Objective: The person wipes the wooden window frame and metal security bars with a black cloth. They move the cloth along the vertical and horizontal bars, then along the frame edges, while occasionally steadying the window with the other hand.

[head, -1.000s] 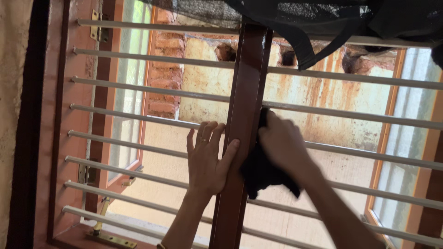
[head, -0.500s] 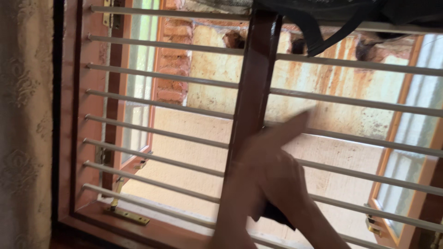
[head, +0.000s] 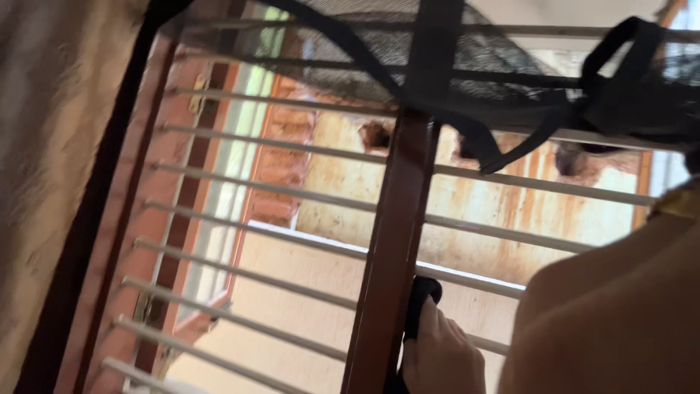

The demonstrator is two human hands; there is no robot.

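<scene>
My right hand is at the bottom centre, just right of the dark brown vertical window post. It grips a black cloth pressed against the post's right edge. A large blurred stretch of bare arm fills the lower right, close to the camera. My left hand does not show. White horizontal grille bars run across the window on both sides of the post.
A black mesh net with black straps hangs bunched over the top of the grille. A beige curtain covers the left. Beyond the bars are an open reddish window shutter and a stained outside wall.
The view has tilted up and closer. My left hand, flat on the post a second ago, is out of view. The right hand with the cloth has moved down the post.
</scene>
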